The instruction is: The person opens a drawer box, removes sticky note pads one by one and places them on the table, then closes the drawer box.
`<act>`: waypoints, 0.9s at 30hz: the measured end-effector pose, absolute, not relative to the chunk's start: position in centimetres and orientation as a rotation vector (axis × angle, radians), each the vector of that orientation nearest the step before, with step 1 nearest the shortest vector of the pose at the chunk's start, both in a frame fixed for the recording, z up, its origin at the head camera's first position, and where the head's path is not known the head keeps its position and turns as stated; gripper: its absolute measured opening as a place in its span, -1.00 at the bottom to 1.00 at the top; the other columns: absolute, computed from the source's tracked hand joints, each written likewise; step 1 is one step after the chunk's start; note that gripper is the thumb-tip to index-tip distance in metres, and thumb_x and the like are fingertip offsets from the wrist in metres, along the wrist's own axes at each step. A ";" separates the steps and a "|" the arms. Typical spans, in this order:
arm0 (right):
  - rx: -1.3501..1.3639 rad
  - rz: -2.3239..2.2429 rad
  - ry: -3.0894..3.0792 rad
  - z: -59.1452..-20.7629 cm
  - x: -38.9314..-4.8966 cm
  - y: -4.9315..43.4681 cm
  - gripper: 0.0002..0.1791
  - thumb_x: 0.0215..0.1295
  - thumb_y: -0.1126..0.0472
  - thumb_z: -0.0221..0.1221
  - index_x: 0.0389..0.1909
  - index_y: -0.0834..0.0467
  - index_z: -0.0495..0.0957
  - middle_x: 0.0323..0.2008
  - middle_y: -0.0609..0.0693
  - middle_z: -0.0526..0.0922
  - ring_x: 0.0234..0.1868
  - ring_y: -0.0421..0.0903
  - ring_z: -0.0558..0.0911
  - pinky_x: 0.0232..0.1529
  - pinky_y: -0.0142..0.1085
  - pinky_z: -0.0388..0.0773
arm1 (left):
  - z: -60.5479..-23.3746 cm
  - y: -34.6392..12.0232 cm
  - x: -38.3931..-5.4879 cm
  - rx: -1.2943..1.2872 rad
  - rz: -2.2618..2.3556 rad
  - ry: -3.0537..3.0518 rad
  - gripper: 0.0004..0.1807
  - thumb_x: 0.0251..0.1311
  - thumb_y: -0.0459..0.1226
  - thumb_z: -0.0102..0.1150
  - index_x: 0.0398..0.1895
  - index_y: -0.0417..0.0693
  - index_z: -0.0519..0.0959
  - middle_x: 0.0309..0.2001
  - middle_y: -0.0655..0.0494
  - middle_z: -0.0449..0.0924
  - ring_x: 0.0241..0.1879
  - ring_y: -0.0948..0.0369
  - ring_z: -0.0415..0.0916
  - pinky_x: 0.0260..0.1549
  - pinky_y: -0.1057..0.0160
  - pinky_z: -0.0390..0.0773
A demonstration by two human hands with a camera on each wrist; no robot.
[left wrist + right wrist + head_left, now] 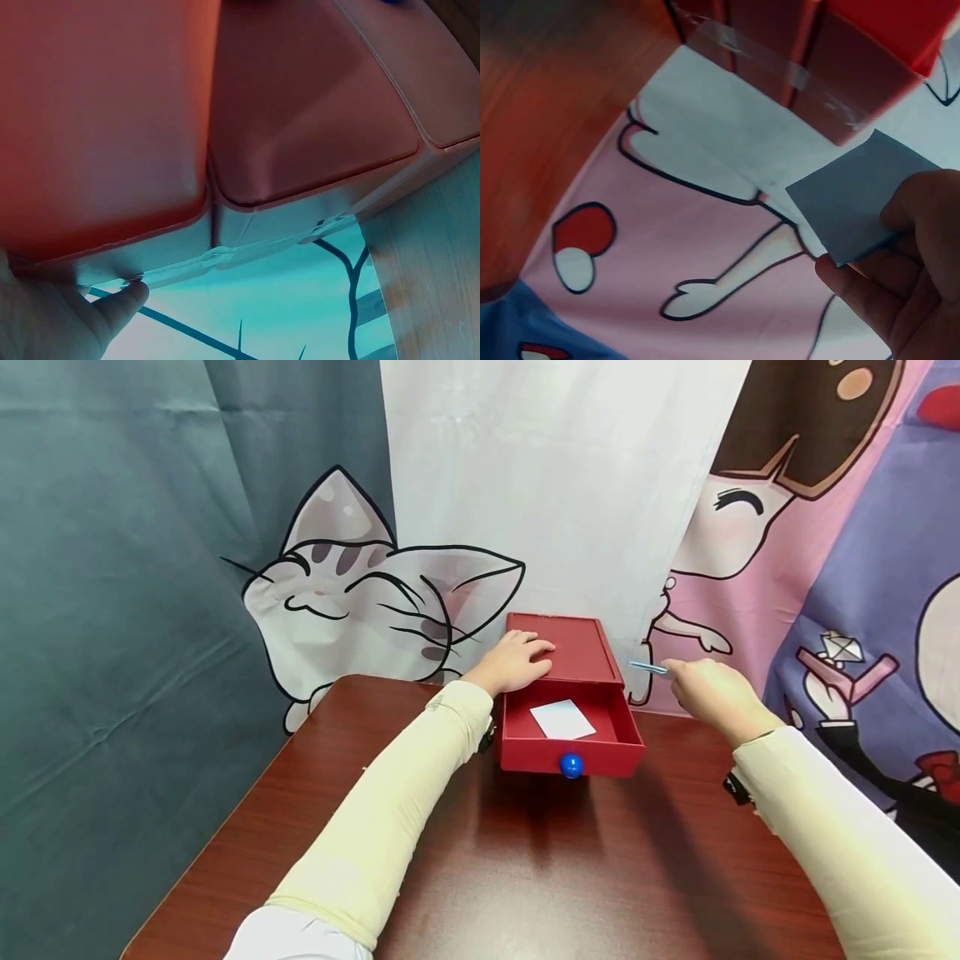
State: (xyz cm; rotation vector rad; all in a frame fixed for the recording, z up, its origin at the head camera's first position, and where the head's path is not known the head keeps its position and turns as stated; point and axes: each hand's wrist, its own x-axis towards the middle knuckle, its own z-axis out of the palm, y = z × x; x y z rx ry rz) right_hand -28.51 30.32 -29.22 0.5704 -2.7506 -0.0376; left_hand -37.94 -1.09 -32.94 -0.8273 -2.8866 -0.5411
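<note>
**Left hand (513,662) on a red box (577,647), right hand (712,693) pinching a blue square (855,196)**

At the left, a printed cat (348,585) smiles from the backdrop, behind the far edge of the wooden table (517,893); next comes the left hand, laid over the left edge of the box's top with its fingers loosely extended; it seems to be bracing the box, though how firmly it presses I cannot tell. Rightward stands the box itself, its drawer (528,757) drawn out towards the near side; a white square (562,720) lies on the drawer floor, and a blue knob (572,766) sits on the front. To the right of the box, apart from it, is the blue square, pinched by one edge between the right hand's thumb and fingers, most of its face left free.

To manage this well, I would have the left hand bear down lightly and evenly, so that the box does not skid or tip; the right pinch should be just firm enough to hold the square without creasing it; the free edge is best kept clear of the box's right side, where it could snag or bend.
</note>
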 end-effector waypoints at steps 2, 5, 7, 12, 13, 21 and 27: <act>0.573 -0.037 -2.765 -30.1 -28.8 30.6 -0.88 0.25 0.47 0.02 -0.35 0.19 0.39 -0.66 0.03 0.48 -0.65 0.06 0.49 -0.64 0.03 0.45 | -32.9 -1.1 -37.9 -0.823 -0.540 -2.895 -0.46 0.45 0.08 -0.17 0.45 0.32 0.41 0.52 0.11 0.19 0.53 0.12 -0.04 0.41 0.07 0.20; 0.543 -0.032 -2.806 -31.7 -29.4 30.9 -0.87 0.27 0.49 0.01 -0.31 0.21 0.39 -0.63 0.07 0.53 -0.62 0.11 0.55 -0.63 0.07 0.49 | -32.8 -1.1 -37.9 -0.824 -0.538 -2.904 -0.45 0.45 0.09 -0.18 0.46 0.33 0.40 0.52 0.12 0.18 0.54 0.12 -0.05 0.42 0.06 0.20; 0.512 -0.021 -2.843 -32.9 -29.6 31.0 -0.86 0.27 0.51 0.00 -0.31 0.20 0.40 -0.62 0.08 0.54 -0.58 0.13 0.59 -0.61 0.08 0.51 | -32.8 -1.1 -37.9 -0.825 -0.530 -2.908 -0.45 0.46 0.09 -0.18 0.46 0.33 0.40 0.53 0.12 0.18 0.54 0.12 -0.05 0.42 0.06 0.20; 0.486 -0.024 -2.867 -36.0 -30.1 31.2 -0.84 0.24 0.54 0.04 -0.38 0.21 0.41 -0.60 0.13 0.57 -0.48 0.23 0.66 -0.54 0.14 0.54 | -33.0 -1.0 -38.0 -0.827 -0.526 -2.904 -0.46 0.46 0.08 -0.17 0.46 0.34 0.40 0.52 0.11 0.18 0.53 0.12 -0.04 0.41 0.04 0.21; 0.481 -0.015 -2.866 -36.7 -30.2 31.3 -0.84 0.25 0.53 0.04 -0.39 0.22 0.42 -0.60 0.14 0.58 -0.47 0.24 0.66 -0.54 0.14 0.54 | -33.0 -1.0 -38.0 -0.829 -0.533 -2.899 -0.46 0.46 0.08 -0.17 0.45 0.33 0.40 0.52 0.11 0.19 0.53 0.12 -0.03 0.41 0.04 0.21; 0.417 0.050 -2.891 -42.0 -30.8 32.2 -0.92 0.23 0.49 0.10 -0.32 0.29 0.52 -0.49 0.25 0.65 -0.41 0.29 0.68 -0.48 0.17 0.58 | -33.1 -0.5 -38.2 -0.837 -0.515 -2.894 -0.47 0.46 0.09 -0.15 0.45 0.36 0.41 0.52 0.12 0.20 0.53 0.13 -0.02 0.42 0.06 0.20; 0.428 0.041 -2.941 -45.0 -30.2 31.6 -0.88 0.33 0.47 0.04 -0.31 0.27 0.54 -0.43 0.29 0.66 -0.40 0.27 0.68 -0.41 0.19 0.61 | -33.2 -0.7 -37.7 -0.850 -0.551 -2.887 -0.46 0.44 0.08 -0.15 0.44 0.32 0.43 0.51 0.08 0.21 0.53 0.10 -0.02 0.41 0.06 0.20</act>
